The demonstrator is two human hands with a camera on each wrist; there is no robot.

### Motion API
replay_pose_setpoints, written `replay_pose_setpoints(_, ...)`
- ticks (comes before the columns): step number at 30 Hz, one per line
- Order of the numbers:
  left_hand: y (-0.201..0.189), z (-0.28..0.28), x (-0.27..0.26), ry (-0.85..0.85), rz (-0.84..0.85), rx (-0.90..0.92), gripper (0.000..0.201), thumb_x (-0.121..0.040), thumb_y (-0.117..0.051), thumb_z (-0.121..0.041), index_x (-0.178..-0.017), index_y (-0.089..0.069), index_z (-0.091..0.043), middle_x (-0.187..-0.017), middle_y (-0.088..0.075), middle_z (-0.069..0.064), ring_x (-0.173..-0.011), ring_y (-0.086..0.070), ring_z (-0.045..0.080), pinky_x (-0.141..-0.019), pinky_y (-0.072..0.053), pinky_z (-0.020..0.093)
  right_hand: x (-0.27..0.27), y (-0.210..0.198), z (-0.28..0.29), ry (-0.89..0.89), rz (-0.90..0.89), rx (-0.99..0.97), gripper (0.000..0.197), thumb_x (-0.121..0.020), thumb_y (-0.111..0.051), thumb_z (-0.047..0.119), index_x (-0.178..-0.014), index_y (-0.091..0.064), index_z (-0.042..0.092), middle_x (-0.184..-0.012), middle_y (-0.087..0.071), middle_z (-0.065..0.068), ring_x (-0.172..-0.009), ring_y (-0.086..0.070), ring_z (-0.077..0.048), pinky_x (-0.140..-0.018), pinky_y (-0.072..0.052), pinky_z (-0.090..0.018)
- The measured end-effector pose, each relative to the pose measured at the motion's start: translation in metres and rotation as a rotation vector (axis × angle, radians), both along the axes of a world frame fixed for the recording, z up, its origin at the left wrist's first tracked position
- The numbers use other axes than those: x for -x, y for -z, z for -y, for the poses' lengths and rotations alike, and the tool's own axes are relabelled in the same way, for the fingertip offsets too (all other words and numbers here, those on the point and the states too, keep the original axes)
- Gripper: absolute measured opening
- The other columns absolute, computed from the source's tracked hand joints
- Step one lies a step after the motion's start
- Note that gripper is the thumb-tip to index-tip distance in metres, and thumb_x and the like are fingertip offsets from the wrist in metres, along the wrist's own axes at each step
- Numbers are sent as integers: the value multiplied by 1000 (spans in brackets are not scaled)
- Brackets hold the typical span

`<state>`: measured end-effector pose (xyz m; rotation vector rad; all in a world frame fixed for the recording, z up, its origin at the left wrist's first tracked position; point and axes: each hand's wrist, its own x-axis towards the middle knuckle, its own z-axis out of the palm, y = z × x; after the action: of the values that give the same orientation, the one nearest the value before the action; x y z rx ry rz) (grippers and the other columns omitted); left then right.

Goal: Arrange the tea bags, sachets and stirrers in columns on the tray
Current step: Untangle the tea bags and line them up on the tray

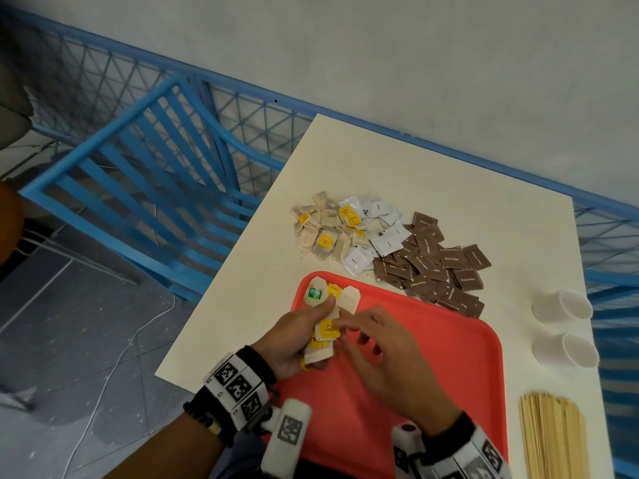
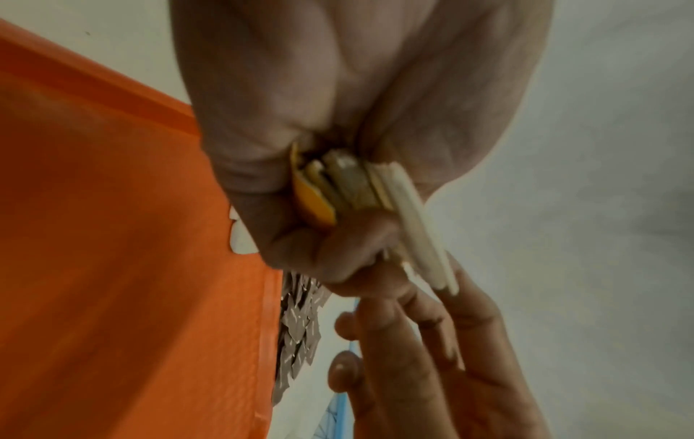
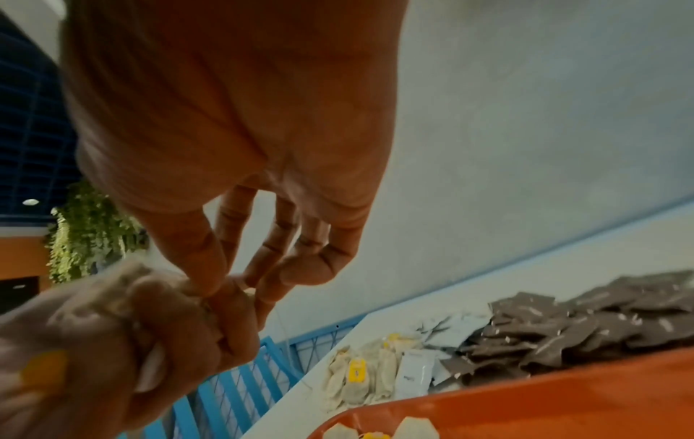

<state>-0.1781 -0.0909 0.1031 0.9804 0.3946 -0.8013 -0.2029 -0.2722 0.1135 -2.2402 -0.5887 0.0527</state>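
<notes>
Left hand (image 1: 294, 340) grips a fanned bundle of tea bags (image 1: 325, 335), soft paper pouches with yellow card tags, above the near-left part of the smooth red plastic tray (image 1: 449, 357). Right hand (image 1: 387, 361) reaches to the bundle; its fingers (image 1: 345, 321) appear to pinch the top bag, though blur prevents certainty. Two bags (image 1: 349, 299) lie flat at the tray's far-left corner. Loose tea bags (image 1: 321, 233), white sachets (image 1: 383, 233), brown sachets (image 1: 435, 267) and flat wooden stirrers (image 1: 553, 437) lie on the cream tabletop (image 1: 484, 188).

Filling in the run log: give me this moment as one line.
left hand: grips tea bag bundle | right hand: pinching at bundle | tray: two tea bags at far corner | stirrers: untouched
</notes>
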Motion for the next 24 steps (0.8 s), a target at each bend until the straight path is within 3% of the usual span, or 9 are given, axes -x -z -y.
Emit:
replay_pose_setpoints(3,-6,5,8,58,-8,-20,49,-92,-51,-55,-109,-67,-12,-68,-57,7,-48,-53,17,-37,-41,20,7,0,6,-13,20,6,24,-90,-64,30,-113,-71,28,-96,-54,10,-83,-48,9,-74,-38,-7)
replay_pose_setpoints(5,-6,6,12,113,27,-73,58,-85,-55,-61,-113,-66,-11,-69,-56,8,-51,-55,19,-39,-42,22,11,-2,7,-1,23,-38,20,-90,-66,33,-106,-75,26,-93,-55,14,-80,-48,10,-71,-37,-5)
replay_pose_setpoints(9,-6,6,21,79,26,-99,51,-77,-61,-68,-88,-73,-20,-70,-59,6,-57,-54,19,-57,-42,31,13,-9,9,50,-77,-221,13,-83,-77,21,-96,-79,22,-87,-62,11,-74,-55,1,-65,-37,-7)
replay_pose_setpoints(11,-7,4,25,39,12,-113,52,-80,-58,-68,-82,-71,-18,-69,-61,7,-56,-53,19,-58,-42,31,13,-13,10,96,-145,-301,10,-84,-77,21,-93,-79,22,-87,-64,9,-73,-58,-10,-61,-41,-15)
replay_pose_setpoints(13,-10,3,29,30,15,-121,52,-83,-55,-66,-80,-68,-15,-67,-61,7,-50,-54,17,-50,-41,27,13,-17,11,120,-173,-338,6,-86,-76,25,-91,-76,22,-89,-67,8,-72,-60,-17,-59,-46,-29)
replay_pose_setpoints(14,-12,3,31,26,23,-115,53,-83,-55,-64,-83,-66,-13,-66,-60,6,-46,-54,16,-44,-40,23,14,-18,11,99,-157,-316,8,-86,-74,28,-93,-75,22,-90,-67,8,-72,-60,-17,-59,-46,-29)
replay_pose_setpoints(16,-16,2,36,20,31,-101,55,-87,-51,-62,-89,-68,-9,-65,-57,6,-43,-53,14,-37,-38,19,17,-18,9,-16,-95,-190,18,-86,-72,30,-103,-72,24,-95,-64,10,-76,-58,-12,-65,-43,-18)
replay_pose_setpoints(19,-19,4,42,4,3,-91,57,-90,-45,-67,-74,-71,-19,-65,-58,4,-47,-55,14,-41,-41,22,22,-16,5,-164,-28,52,31,-88,-66,32,-119,-66,30,-108,-57,10,-88,-52,0,-76,-44,-15)
replay_pose_setpoints(24,-29,1,51,63,13,-187,73,-81,-36,-80,-71,-63,-13,-54,-55,5,-40,-52,15,-36,-34,18,18,-20,-1,-213,-38,24,24,-91,-60,36,-106,-75,24,-97,-63,10,-76,-53,2,-68,-47,-21)
